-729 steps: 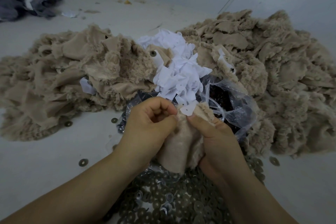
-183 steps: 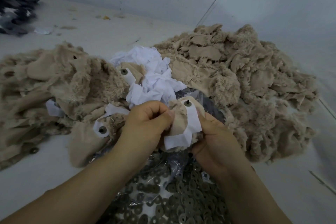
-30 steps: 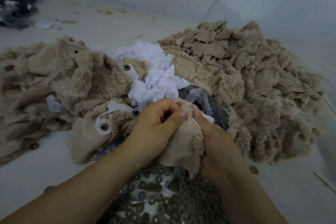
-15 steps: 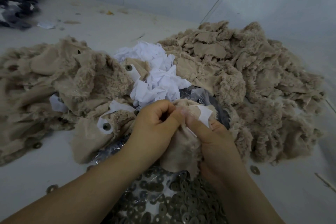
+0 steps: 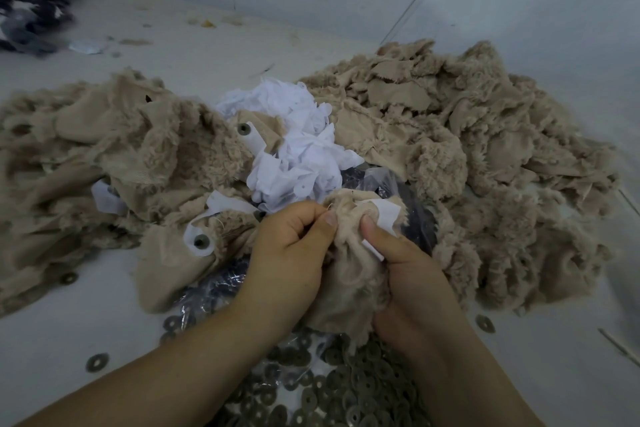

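The left hand (image 5: 294,253) and the right hand (image 5: 412,274) are both gripping one beige plush piece (image 5: 349,274) with curled fingers. The right thumb is pressing a white patch (image 5: 386,213) on it. The piece is hanging just above a clear bag of metal washers (image 5: 329,388) on the tabletop (image 5: 69,340), in front of the white scraps (image 5: 298,152), between the left fabric heap (image 5: 104,156) and the right fabric heap (image 5: 478,156).
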Demonstrator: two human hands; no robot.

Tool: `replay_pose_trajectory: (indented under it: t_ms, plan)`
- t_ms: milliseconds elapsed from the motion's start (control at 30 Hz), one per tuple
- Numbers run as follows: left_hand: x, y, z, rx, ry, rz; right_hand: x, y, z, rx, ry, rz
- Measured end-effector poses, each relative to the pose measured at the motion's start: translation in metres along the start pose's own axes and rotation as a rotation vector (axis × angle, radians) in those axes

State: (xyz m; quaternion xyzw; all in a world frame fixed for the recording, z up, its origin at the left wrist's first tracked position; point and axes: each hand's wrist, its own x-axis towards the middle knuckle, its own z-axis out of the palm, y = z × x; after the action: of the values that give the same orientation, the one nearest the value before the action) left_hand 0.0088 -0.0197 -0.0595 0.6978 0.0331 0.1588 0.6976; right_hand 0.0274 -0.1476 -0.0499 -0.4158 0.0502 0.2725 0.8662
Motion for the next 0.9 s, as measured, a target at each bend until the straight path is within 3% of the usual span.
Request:
replay_pose_trajectory:
  t_ms: [267,600,800,900]
  plan:
    - [0.002,0.004,0.0,0.005,-0.024,0.023,0.0,0.001,-0.001,0.022,-0.038,-0.003]
    - [0.0,-0.002,0.002,-0.212,-0.029,-0.099,-0.001,-0.002,0.0,0.004,0.02,0.067]
    - [0.002,-0.002,-0.002,-0.129,-0.016,-0.065,-0.001,-0.004,-0.001,-0.044,0.004,0.083]
    - [0.003,-0.005,-0.005,-0.136,-0.003,-0.094,0.002,-0.017,-0.008,-0.226,0.102,-0.05]
